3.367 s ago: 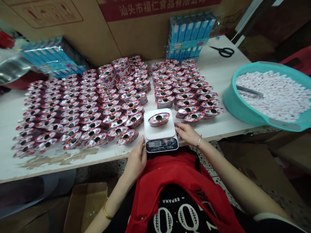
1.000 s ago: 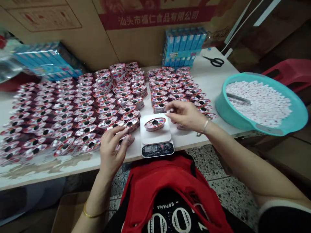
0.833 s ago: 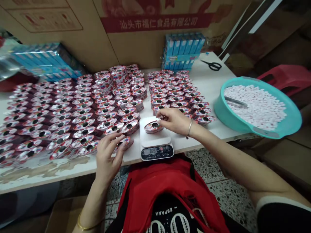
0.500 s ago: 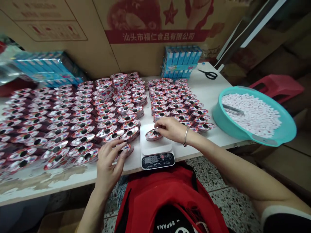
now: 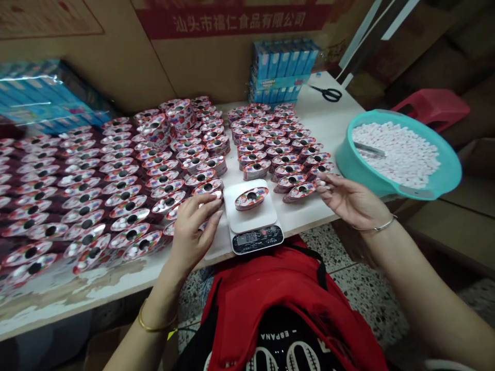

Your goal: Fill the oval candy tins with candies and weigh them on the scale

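Observation:
My left hand (image 5: pixel 195 226) is at the near end of the middle rows, thumb and fingers around an oval printed tin-like pack (image 5: pixel 203 225), mostly hidden by them. My right hand (image 5: pixel 350 201), palm partly turned up, pinches a few small white candies (image 5: pixel 324 185) at its fingertips, right of the scale. On the white digital scale (image 5: pixel 247 224) sits one oval pack (image 5: pixel 251 198) with a dark round hole in its top; nothing touches it. The display seems to read 82.5. The turquoise basin (image 5: pixel 344 154) of white candies (image 5: pixel 398 149) stands beyond my right hand.
Dense rows of oval packs (image 5: pixel 126 196) fill the left and middle of the table, several with white candies on top. Blue boxed bundles (image 5: pixel 284 64) stand at the back, near black scissors (image 5: pixel 330 95). A metal scoop-like tool (image 5: pixel 369 149) lies in the basin. Cardboard boxes (image 5: pixel 209 67) rise behind.
My right hand has left the pack on the scale and moved right, with white candies in its fingertips. My left hand stays at its pack. The view has tilted down.

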The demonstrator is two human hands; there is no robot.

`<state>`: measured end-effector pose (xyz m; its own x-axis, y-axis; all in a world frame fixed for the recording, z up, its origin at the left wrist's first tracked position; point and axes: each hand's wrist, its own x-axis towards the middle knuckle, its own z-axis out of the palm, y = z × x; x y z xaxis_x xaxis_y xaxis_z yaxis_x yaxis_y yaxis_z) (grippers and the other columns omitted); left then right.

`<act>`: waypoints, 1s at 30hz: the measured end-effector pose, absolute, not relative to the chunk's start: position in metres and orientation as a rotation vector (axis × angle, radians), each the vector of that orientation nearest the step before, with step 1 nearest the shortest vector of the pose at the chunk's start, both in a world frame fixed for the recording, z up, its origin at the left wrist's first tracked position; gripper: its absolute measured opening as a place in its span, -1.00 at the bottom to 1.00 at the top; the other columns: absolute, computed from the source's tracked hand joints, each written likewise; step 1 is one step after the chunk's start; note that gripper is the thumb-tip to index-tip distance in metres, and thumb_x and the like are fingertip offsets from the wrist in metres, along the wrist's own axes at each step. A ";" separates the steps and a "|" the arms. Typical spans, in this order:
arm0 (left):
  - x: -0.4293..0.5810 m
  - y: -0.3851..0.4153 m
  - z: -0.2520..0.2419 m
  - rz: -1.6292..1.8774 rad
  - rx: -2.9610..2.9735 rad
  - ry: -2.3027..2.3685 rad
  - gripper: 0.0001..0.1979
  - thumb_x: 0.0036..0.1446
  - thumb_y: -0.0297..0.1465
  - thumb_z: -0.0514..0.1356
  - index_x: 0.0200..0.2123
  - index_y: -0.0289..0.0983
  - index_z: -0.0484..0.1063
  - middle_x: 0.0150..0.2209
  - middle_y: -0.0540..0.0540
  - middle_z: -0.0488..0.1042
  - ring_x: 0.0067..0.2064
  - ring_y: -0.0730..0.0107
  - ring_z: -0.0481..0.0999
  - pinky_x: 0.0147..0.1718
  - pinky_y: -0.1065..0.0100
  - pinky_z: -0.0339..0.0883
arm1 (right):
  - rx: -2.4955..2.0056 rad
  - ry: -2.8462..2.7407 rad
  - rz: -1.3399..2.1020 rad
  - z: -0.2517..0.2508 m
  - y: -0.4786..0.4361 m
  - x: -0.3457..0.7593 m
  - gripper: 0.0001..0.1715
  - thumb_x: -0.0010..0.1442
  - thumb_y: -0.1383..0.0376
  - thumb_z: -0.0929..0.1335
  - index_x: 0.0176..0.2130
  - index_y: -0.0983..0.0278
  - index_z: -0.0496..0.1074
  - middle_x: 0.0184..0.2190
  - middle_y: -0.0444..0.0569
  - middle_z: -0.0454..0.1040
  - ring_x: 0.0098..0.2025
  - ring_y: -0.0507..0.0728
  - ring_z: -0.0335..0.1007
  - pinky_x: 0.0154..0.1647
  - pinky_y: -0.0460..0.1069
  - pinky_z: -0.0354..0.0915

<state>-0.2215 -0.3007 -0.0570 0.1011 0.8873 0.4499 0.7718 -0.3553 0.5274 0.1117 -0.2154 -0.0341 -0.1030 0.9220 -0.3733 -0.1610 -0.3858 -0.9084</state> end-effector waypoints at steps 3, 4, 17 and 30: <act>-0.221 -0.284 -0.058 1.054 2.289 1.554 -0.78 0.21 -0.38 0.13 -0.07 -0.20 0.43 -0.04 -0.13 0.46 0.01 0.28 0.43 0.00 0.17 0.29 | -1.385 -0.911 1.566 -0.036 -0.231 0.120 -0.78 -0.02 0.33 0.44 -0.27 0.22 0.49 -0.35 -0.10 0.46 -0.36 -0.03 0.37 -0.41 -0.14 0.36; -0.220 -0.279 -0.057 1.038 2.306 1.529 -0.78 0.22 -0.37 0.13 -0.06 -0.21 0.43 -0.04 -0.14 0.46 0.02 0.27 0.43 0.00 0.17 0.29 | -1.395 -0.912 1.563 -0.035 -0.235 0.116 -0.74 -0.05 0.33 0.47 -0.26 0.23 0.49 -0.35 -0.10 0.46 -0.38 -0.03 0.37 -0.43 -0.14 0.35; -0.183 -0.239 -0.055 0.573 2.740 1.213 -0.61 0.25 -0.23 0.09 0.11 -0.17 0.32 0.18 -0.17 0.34 0.21 0.05 0.23 0.17 -0.06 0.01 | -1.300 -1.103 1.657 -0.023 -0.239 0.042 -0.64 0.04 0.06 0.45 -0.40 0.29 0.37 -0.50 -0.17 0.39 -0.60 -0.12 0.11 -0.63 -0.15 -0.08; -0.221 -0.270 -0.050 0.919 2.407 1.580 -0.70 0.24 -0.27 0.11 0.01 -0.17 0.38 -0.02 -0.13 0.49 0.04 0.25 0.44 0.15 0.08 0.12 | -1.419 -2.366 0.861 -0.024 -0.204 -0.021 -0.96 0.10 0.41 0.40 -0.35 0.31 0.50 -0.52 -0.07 0.43 -0.44 0.05 0.25 -0.39 -0.05 0.09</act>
